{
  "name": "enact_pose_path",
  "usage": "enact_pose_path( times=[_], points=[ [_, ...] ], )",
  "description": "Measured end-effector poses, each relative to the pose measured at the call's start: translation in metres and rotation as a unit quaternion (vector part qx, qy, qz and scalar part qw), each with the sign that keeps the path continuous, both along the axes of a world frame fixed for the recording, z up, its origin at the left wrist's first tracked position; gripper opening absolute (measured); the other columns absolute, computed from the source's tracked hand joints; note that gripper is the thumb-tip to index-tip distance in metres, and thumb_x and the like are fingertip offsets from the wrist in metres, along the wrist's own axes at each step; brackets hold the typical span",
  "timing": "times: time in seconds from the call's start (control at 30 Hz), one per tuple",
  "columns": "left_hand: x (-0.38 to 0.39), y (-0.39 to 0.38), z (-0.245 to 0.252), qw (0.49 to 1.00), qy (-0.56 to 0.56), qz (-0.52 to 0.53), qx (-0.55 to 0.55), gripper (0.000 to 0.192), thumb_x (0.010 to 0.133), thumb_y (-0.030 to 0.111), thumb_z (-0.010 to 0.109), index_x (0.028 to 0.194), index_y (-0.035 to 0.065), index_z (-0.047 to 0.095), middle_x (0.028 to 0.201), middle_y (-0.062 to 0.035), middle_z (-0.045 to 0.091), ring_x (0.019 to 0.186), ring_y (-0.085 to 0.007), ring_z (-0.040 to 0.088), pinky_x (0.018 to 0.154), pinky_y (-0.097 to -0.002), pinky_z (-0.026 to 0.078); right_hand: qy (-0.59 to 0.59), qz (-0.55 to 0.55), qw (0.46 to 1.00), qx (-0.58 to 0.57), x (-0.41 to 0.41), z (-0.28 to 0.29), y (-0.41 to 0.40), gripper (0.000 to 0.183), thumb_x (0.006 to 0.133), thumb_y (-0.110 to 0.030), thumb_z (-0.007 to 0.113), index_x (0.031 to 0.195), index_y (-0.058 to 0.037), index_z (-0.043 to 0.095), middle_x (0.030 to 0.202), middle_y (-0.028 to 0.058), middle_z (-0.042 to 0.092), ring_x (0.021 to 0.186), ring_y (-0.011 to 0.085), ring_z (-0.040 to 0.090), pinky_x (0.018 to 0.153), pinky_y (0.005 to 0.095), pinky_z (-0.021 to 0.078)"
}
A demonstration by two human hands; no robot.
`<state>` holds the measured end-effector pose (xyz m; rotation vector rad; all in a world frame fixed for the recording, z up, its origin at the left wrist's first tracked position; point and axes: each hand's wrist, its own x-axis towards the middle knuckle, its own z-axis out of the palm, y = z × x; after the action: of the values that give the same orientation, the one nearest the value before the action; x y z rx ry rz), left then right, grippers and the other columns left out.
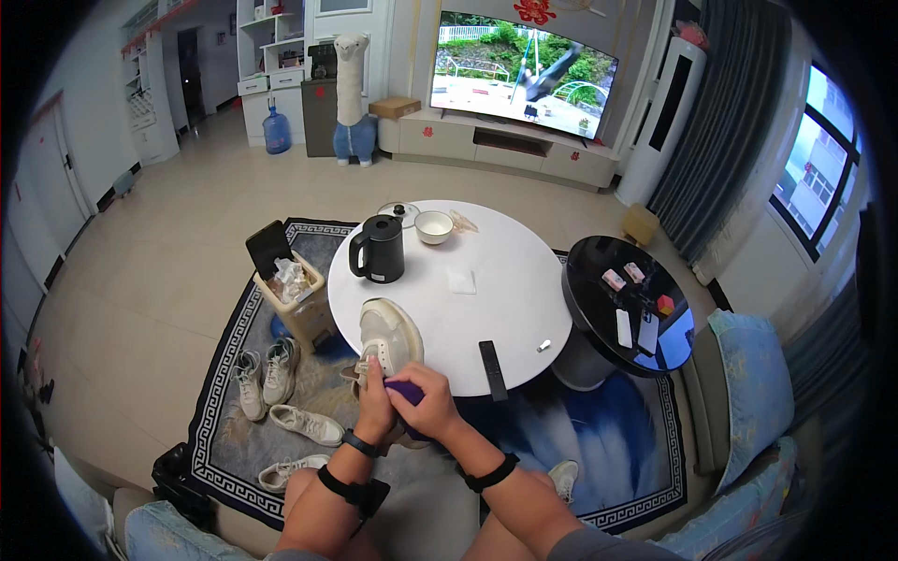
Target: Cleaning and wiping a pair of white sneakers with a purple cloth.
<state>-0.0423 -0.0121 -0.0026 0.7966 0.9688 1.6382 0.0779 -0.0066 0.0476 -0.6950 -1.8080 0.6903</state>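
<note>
My left hand (pixel 376 401) grips a light-coloured sneaker (pixel 393 333) at its laced upper, with the toe pointing away from me over the near left edge of the white round table (pixel 519 301). In my right hand (pixel 429 403) is a purple cloth (pixel 408 393), held against the side of the shoe by my left hand. The heel part of the shoe is mostly hidden by my hands. On the rug, a pair of sneakers (pixel 280 370) stands at left, and single white shoes (pixel 307 424) lie nearer to me.
A black electric kettle (pixel 384 251), a white bowl (pixel 433 227), a glass lid (pixel 389 210) and a remote control (pixel 493 370) rest on the table. Left of it stands an open bin (pixel 309 301) holding rubbish. A black side table (pixel 596 301) with phones adjoins at right.
</note>
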Motion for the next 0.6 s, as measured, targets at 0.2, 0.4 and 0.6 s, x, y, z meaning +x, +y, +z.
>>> enact_pose_path(
  times=[0.2,0.4,0.6],
  points=[
    [0.0,0.003,0.012,0.994,-0.101,-0.035,0.015,0.059,0.107,0.052,0.032,0.124,0.0013,0.057,0.111,-0.0097,0.065,0.098,-0.0179,0.064,0.088,-0.0319,0.053,0.021,0.057,0.997,-0.045,0.0,-0.001,0.01,0.012,0.079,-0.003,0.072,0.089,0.0027,0.069,0.082,0.016,0.066,0.075,0.0315,0.066,0.073,0.0354,0.0521],
    [0.009,0.005,0.009,0.99,-0.13,-0.06,0.011,0.062,0.107,0.055,0.027,0.124,0.0025,0.055,0.111,-0.0091,0.064,0.1,-0.0171,0.064,0.089,-0.0323,0.053,0.003,-0.058,0.998,0.0,-0.002,0.004,0.014,0.013,0.082,-0.005,0.072,0.091,0.0019,0.067,0.086,0.017,0.067,0.08,0.0349,0.066,0.073,0.0383,0.0528],
    [0.016,0.003,-0.002,0.999,-0.047,-0.007,0.023,0.063,0.107,0.057,0.028,0.129,0.0032,0.054,0.118,-0.0081,0.063,0.107,-0.0173,0.062,0.096,-0.0323,0.05,0.022,-0.076,0.996,-0.033,-0.002,0.0,0.019,0.012,0.081,-0.004,0.073,0.091,0.0024,0.069,0.087,0.0156,0.069,0.08,0.0284,0.068,0.075,0.0333,0.0531]
  ],
)
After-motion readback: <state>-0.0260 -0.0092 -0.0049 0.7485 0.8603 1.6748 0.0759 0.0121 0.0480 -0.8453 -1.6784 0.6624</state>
